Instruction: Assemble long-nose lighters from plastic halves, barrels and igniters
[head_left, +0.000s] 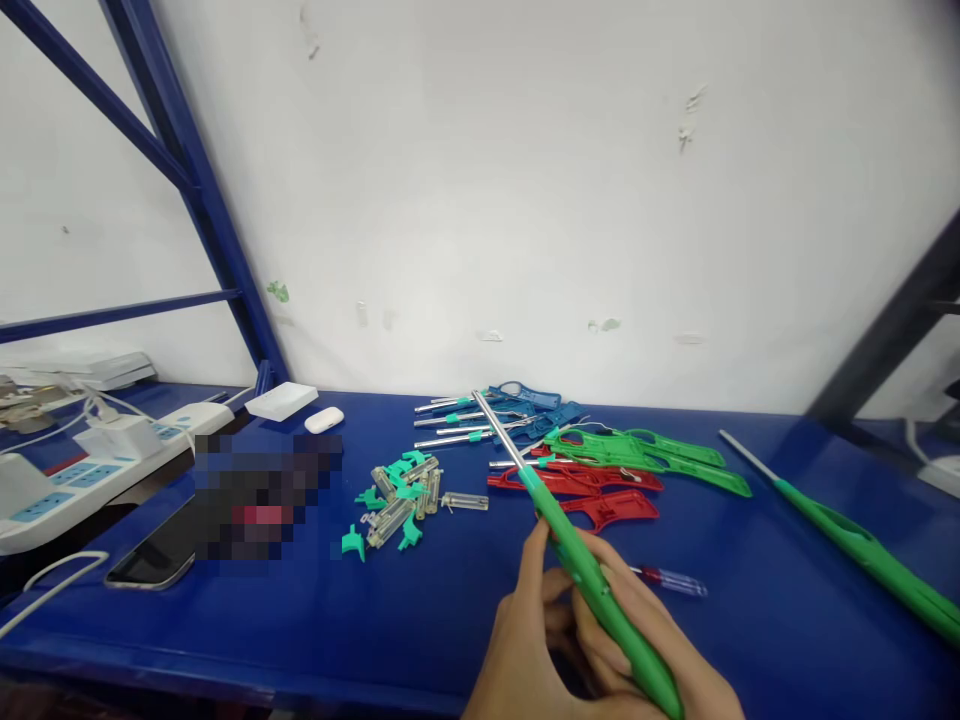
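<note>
A green lighter (600,590) with a silver metal tube points up and to the left in front of me. My left hand (521,640) grips it from the left side, fingertips around its middle. From the right, my right hand (660,630) has its fingers wrapped along the green body. Beyond the hands lie green casing halves (675,462), red casing halves (615,508) and blue casings (536,405) with metal tubes. Clear fuel tanks (394,520) and teal triggers (410,533) are heaped to the left.
A second green lighter (862,550) lies at the right. A screwdriver (675,581) is just behind my right hand. On the left are a phone (154,550), a power strip (75,480), a white box (283,401) and a white earbud case (324,420).
</note>
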